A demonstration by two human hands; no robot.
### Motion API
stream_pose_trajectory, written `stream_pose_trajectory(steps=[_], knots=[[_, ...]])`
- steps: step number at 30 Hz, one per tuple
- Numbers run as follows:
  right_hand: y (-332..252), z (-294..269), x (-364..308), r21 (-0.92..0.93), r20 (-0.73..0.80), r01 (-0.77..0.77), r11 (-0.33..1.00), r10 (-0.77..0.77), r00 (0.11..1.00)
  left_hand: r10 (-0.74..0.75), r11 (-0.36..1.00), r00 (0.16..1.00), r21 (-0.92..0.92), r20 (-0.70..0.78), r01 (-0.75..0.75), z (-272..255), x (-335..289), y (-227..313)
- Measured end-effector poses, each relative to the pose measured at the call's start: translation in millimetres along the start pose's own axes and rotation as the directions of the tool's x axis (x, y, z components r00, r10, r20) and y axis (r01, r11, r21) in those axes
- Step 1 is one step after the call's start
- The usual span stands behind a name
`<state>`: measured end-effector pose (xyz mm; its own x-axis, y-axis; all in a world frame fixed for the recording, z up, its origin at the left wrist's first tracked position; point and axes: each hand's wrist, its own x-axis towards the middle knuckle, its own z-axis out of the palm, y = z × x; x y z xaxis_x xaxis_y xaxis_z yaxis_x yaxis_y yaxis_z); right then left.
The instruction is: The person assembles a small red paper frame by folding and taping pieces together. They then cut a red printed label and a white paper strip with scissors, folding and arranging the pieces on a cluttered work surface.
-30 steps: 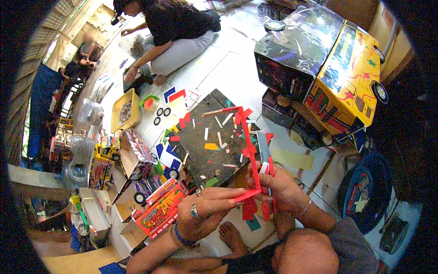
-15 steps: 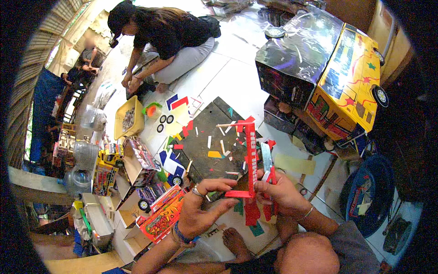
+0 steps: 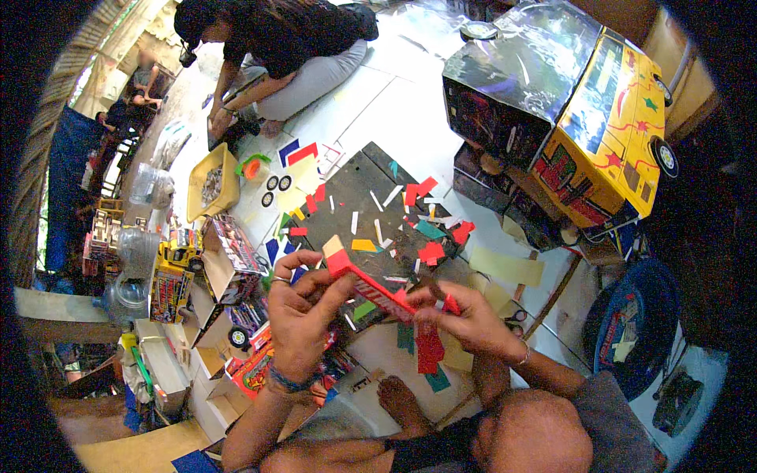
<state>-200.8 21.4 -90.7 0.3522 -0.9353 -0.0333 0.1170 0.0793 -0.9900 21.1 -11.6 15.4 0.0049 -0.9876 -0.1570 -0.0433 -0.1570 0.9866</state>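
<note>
A narrow strip (image 3: 369, 293) covered in red with pale lettering is held between my hands, tilted down to the right, its left end showing bare wood-coloured material. My left hand (image 3: 301, 319) pinches that end between thumb and fingers. My right hand (image 3: 467, 317) grips the other end; a small red piece by its fingers cannot be made out. Beneath lies a dark board (image 3: 344, 211) strewn with red, white, orange and green scraps. Red sheet material (image 3: 430, 351) lies below my right hand, beside my bare foot (image 3: 397, 398).
A large yellow and black toy truck (image 3: 607, 150) stands at the right, near a blue tub (image 3: 643, 323). Toy truck bodies (image 3: 229, 264) crowd the left. A yellow basin (image 3: 214, 189) and small black wheels (image 3: 274, 186) lie beyond. Another person (image 3: 284, 63) sits at the far left, bending forward.
The red strip has turned from upright to slanting and moved left. My left hand has risen and now pinches its end. The light-blue tool seen near my right hand is no longer visible.
</note>
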Motion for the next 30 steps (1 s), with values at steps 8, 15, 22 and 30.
stream_pose_trajectory(steps=[8,15,22,30], knots=[[-4.1,-46.7,37.1,-0.422,-0.148,0.034,0.906,-0.106,0.983,-0.168,0.959,0.981,-0.245,-0.098,0.14,-39.9,3.9,-15.5],[20.1,-2.2,86.1,-0.856,0.136,0.158,0.493,-0.08,0.987,-0.318,0.839,0.934,-0.41,0.161,0.356,-46.6,1.6,-19.4],[26.4,23.2,111.7,-0.889,0.216,0.25,0.384,-0.128,0.968,-0.316,0.703,0.91,-0.577,0.269,0.415,-51.0,-0.4,-22.5],[40.8,9.4,123.2,-0.871,0.335,0.415,0.262,-0.3,0.893,-0.181,0.832,0.976,-0.511,0.117,0.216,-45.9,-4.1,-25.2]])
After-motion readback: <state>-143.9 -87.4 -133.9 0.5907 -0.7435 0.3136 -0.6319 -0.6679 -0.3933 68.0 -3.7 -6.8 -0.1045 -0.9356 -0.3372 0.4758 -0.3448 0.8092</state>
